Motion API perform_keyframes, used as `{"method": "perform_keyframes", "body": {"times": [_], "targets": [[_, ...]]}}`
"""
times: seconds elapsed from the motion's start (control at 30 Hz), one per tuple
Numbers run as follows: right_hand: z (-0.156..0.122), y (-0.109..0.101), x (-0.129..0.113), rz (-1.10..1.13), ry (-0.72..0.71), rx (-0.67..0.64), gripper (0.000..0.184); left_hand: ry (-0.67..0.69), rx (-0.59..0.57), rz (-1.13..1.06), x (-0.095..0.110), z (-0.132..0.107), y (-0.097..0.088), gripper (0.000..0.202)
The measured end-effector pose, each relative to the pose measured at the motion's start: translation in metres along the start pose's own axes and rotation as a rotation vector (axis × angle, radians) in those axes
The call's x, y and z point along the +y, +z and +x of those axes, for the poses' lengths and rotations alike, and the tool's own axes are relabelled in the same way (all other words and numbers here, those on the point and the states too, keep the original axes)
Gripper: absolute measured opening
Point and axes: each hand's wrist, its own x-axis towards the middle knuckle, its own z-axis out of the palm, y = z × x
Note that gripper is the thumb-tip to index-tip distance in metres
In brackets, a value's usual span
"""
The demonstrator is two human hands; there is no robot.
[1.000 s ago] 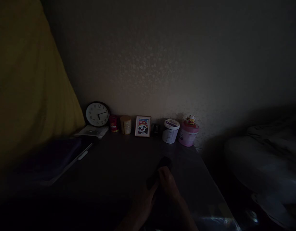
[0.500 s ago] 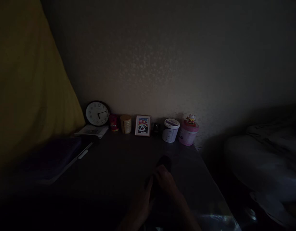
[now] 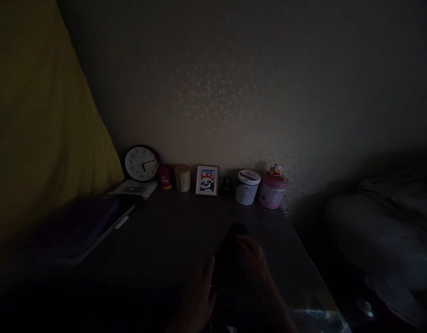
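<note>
The right hand (image 3: pixel 255 259) has its fingers curled on the far right edge of a dark object (image 3: pixel 230 261), seemingly in a pinch. The left hand (image 3: pixel 199 296) lies along the near left side of that object, thumb and fingers partly spread; whether it grips or only steadies is too dark to tell. The dark object sits between the two hands, over the near middle of the desk (image 3: pixel 164 240), its far end pointing toward the back; whether it touches the desktop is unclear.

To handle it well, the left hand should probably be the steady one, firm along the side, while the right fingers do the fine work at the edge. Small, slow moves seem wise in such poor light, with the object low over the desk in case it slips.

Beyond its far end, a white tub (image 3: pixel 247 190) and a pink tub (image 3: pixel 272 196) stand side by side; a figurine (image 3: pixel 276 171) perches on the pink one, so a long forward push would best be avoided. A picture frame (image 3: pixel 207 181) stands farther left, and a clock (image 3: pixel 141 163) leans at the far left.
</note>
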Motion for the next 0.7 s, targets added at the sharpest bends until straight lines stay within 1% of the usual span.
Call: {"method": "perform_keyframes", "body": {"times": [0.07,0.13,0.2,0.27,0.37,0.47,0.57,0.63,0.7], "targets": [[0.003,0.010,-0.010,-0.069,-0.118,-0.095,0.027,0.035,0.043,-0.012,0.000,-0.002,-0.001,0.070],[0.006,0.019,-0.017,-0.163,-0.246,-0.179,0.033,0.084,0.096,-0.028,-0.001,-0.003,-0.001,0.070],[0.009,0.025,-0.021,-0.275,-0.332,-0.251,0.040,0.142,0.123,-0.044,0.000,-0.004,0.000,0.069],[0.009,0.029,-0.023,-0.377,-0.362,-0.312,0.045,0.172,0.134,-0.070,0.001,-0.003,0.002,0.066],[0.009,0.031,-0.024,-0.456,-0.378,-0.373,0.046,0.160,0.140,-0.141,0.001,0.001,0.007,0.061],[0.009,0.032,-0.025,-0.422,-0.400,-0.370,0.046,0.161,0.158,-0.199,-0.005,0.006,0.018,0.061],[0.009,0.031,-0.022,-0.313,-0.389,-0.325,0.040,0.170,0.173,-0.229,-0.012,0.010,0.031,0.061],[0.006,0.025,-0.018,-0.223,-0.359,-0.270,0.033,0.158,0.173,-0.234,-0.016,0.011,0.037,0.061],[0.000,0.012,-0.014,-0.140,-0.301,-0.189,0.025,0.151,0.154,-0.207,-0.017,0.011,0.037,0.061]]}}
